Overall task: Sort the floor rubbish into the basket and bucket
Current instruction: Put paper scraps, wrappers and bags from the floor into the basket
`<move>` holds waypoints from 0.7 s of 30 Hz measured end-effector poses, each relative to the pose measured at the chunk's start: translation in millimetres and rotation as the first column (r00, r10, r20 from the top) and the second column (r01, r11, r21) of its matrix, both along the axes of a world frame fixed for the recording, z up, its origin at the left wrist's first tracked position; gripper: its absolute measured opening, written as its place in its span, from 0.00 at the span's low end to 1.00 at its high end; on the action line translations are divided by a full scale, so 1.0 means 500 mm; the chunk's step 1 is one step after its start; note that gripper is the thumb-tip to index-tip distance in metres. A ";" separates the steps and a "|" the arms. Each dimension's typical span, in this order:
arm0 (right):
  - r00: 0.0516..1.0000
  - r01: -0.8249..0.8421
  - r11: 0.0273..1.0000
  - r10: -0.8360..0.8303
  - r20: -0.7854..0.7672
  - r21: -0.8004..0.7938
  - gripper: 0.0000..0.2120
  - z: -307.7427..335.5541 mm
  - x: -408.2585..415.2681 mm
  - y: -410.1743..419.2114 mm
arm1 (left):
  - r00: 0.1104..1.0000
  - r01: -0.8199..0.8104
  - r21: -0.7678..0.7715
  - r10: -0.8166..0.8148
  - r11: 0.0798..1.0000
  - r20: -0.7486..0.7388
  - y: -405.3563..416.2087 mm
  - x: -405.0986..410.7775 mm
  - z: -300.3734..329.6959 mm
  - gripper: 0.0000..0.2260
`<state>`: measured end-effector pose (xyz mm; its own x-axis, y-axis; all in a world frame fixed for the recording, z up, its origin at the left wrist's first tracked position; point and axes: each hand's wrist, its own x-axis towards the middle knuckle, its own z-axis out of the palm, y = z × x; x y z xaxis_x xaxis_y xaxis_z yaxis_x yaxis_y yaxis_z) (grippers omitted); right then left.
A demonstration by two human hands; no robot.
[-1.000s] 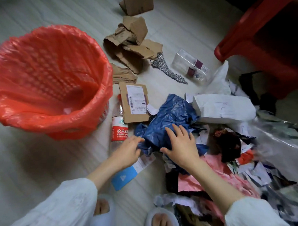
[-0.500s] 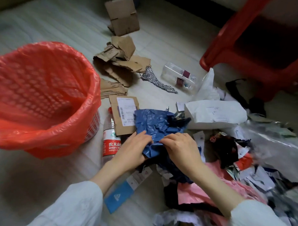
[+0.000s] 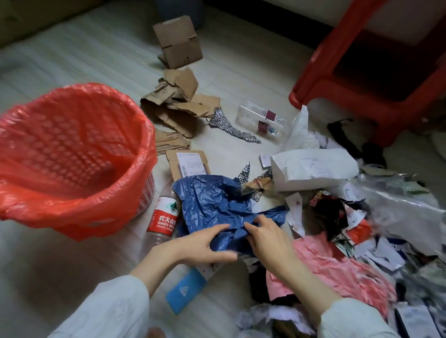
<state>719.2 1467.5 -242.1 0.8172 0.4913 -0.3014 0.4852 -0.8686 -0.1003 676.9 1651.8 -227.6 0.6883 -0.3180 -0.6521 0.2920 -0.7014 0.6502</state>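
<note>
The red-lined basket (image 3: 65, 160) sits at left of frame, and at lower centre the crumpled blue plastic bag (image 3: 215, 204), flatter a moment ago, is now bunched up between the left hand (image 3: 201, 246) and right hand (image 3: 267, 241), fingers pinching it, beside the red-labelled Nongfu Spring bottle (image 3: 164, 212).

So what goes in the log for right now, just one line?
left hand grips blue plastic bag | right hand grips it | red-lined basket beside
</note>
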 end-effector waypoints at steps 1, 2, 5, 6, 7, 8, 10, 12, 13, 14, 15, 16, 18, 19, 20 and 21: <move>0.998 0.021 1.000 -0.020 -0.058 0.013 0.18 -0.010 -0.006 0.001 | 0.995 -0.049 0.044 0.045 0.998 0.087 -0.002 0.000 -0.009 0.30; 0.995 0.027 0.999 -0.024 -0.093 0.031 0.20 -0.015 -0.013 0.002 | 0.975 -0.067 0.177 0.026 0.982 0.222 -0.005 0.003 -0.021 0.26; 0.995 -0.084 0.996 0.084 0.062 0.000 0.24 -0.027 -0.026 -0.006 | 0.907 -0.029 0.521 -0.197 0.853 0.373 -0.018 0.025 -0.056 0.29; 0.988 -0.099 0.995 0.102 0.115 -0.035 0.23 -0.035 -0.026 -0.013 | 0.917 0.008 0.543 -0.223 0.840 0.331 -0.025 0.034 -0.068 0.35; 0.989 -0.080 0.996 0.085 0.124 -0.046 0.22 -0.042 -0.026 -0.019 | 0.935 0.045 0.537 -0.225 0.842 0.274 -0.033 0.041 -0.082 0.41; 0.987 -0.067 0.997 0.072 0.140 -0.043 0.22 -0.052 -0.026 -0.028 | 0.950 0.079 0.533 -0.225 0.842 0.216 -0.041 0.044 -0.096 0.47; 0.989 -0.030 0.999 0.032 0.144 -0.014 0.22 -0.066 -0.022 -0.043 | 0.956 0.133 0.566 -0.256 0.813 0.143 -0.056 0.044 -0.125 0.50; 0.992 0.005 1.000 -0.006 0.127 0.005 0.21 -0.073 -0.022 -0.050 | 0.957 0.103 0.591 -0.242 0.800 0.161 -0.071 0.036 -0.140 0.45; 0.994 0.006 1.000 -0.008 0.107 0.019 0.20 -0.075 -0.023 -0.051 | 0.955 0.068 0.592 -0.224 0.803 0.194 -0.078 0.032 -0.142 0.40; 0.996 0.004 0.999 -0.007 0.092 0.033 0.18 -0.078 -0.025 -0.051 | 0.949 0.033 0.586 -0.209 0.810 0.236 -0.082 0.028 -0.142 0.35; 0.997 0.011 0.999 -0.014 0.079 0.038 0.18 -0.078 -0.027 -0.049 | 0.940 0.000 0.564 -0.193 0.826 0.281 -0.084 0.025 -0.141 0.31; 0.997 0.021 0.999 -0.025 0.076 0.045 0.17 -0.077 -0.029 -0.047 | 0.933 -0.025 0.527 -0.170 0.849 0.318 -0.084 0.021 -0.139 0.27; 0.996 0.047 0.995 -0.052 0.067 0.083 0.18 -0.069 -0.028 -0.044 | 0.918 -0.067 0.420 -0.108 0.905 0.380 -0.076 0.017 -0.130 0.24; 0.995 0.067 0.993 -0.073 0.065 0.099 0.19 -0.064 -0.025 -0.044 | 0.905 -0.080 0.354 -0.081 0.932 0.417 -0.071 0.016 -0.125 0.24; 0.993 0.078 0.991 -0.087 0.078 0.111 0.19 -0.059 -0.022 -0.044 | 0.887 -0.087 0.287 -0.057 0.954 0.459 -0.065 0.015 -0.119 0.24; 0.991 0.087 0.989 -0.098 0.089 0.120 0.18 -0.052 -0.021 -0.045 | 0.864 -0.102 0.213 -0.020 0.972 0.503 -0.057 0.014 -0.111 0.23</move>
